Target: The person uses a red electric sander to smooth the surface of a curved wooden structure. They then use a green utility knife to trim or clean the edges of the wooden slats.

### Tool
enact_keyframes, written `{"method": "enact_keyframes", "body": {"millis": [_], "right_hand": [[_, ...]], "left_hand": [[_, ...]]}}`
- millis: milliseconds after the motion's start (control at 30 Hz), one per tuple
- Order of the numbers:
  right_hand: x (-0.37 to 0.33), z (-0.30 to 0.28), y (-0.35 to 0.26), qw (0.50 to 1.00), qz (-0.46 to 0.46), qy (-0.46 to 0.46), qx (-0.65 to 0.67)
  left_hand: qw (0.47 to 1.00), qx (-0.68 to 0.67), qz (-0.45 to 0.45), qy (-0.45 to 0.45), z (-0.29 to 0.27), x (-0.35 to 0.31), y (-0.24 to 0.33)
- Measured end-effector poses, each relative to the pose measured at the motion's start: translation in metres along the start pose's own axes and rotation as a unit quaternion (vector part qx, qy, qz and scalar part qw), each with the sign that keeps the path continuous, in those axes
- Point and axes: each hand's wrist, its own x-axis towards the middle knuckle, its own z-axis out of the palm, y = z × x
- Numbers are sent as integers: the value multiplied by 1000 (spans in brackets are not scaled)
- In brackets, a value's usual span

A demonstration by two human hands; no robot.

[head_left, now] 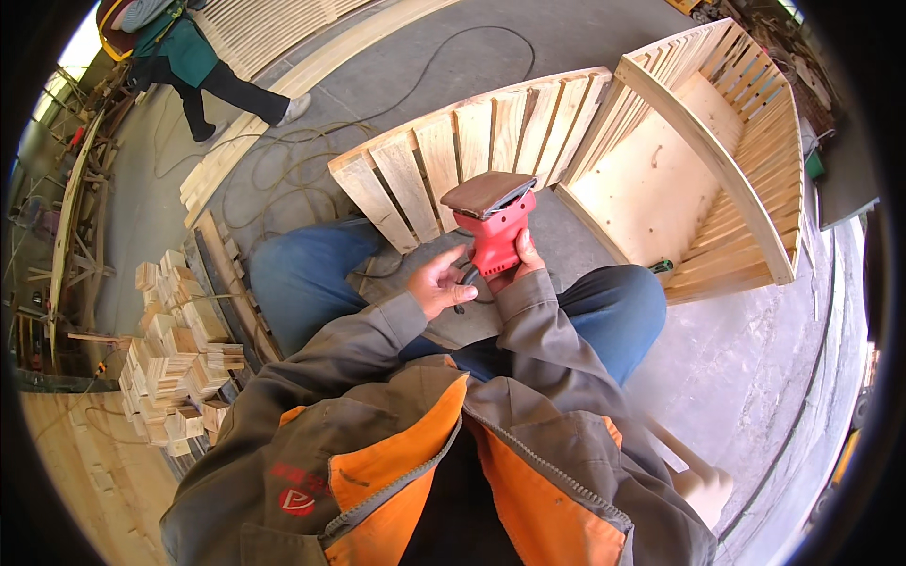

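Note:
A red electric sander (498, 241) is held up over my lap, turned so its pad with a brown sandpaper sheet (488, 193) faces up. My right hand (528, 260) is wrapped round the sander's body from the right and below; some of its fingers are hidden behind the tool. On the other side, my left hand (439, 283) has its thumb and fingers closed about the black cord (469, 274) where it leaves the sander's handle. Just beyond the tool stands a slatted wooden panel (472, 141).
The panel meets a slatted wooden frame (703, 151) at right, with a green-handled tool (661, 266) near its lower edge. Cut wood blocks (179, 358) are stacked at left. Loose cable (293, 170) lies on the floor. A person (193, 71) walks at far left beside long boards (250, 123).

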Motion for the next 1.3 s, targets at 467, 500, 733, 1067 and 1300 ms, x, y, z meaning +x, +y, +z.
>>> {"method": "enact_keyframes", "body": {"millis": [467, 500, 733, 1067, 1300], "right_hand": [[-18, 23, -77, 988, -127, 37, 82], [-19, 29, -84, 985, -152, 63, 61], [-14, 58, -152, 944, -283, 168, -7], [-42, -17, -281, 898, -351, 265, -34], [-45, -19, -279, 896, -341, 281, -51]], "left_hand": [[888, 137, 198, 393, -111, -18, 82], [887, 146, 205, 386, -113, -15, 91], [881, 271, 205, 329, -160, 15, 109], [885, 265, 226, 310, -202, 56, 91], [859, 267, 182, 398, -236, 97, 100]]}}
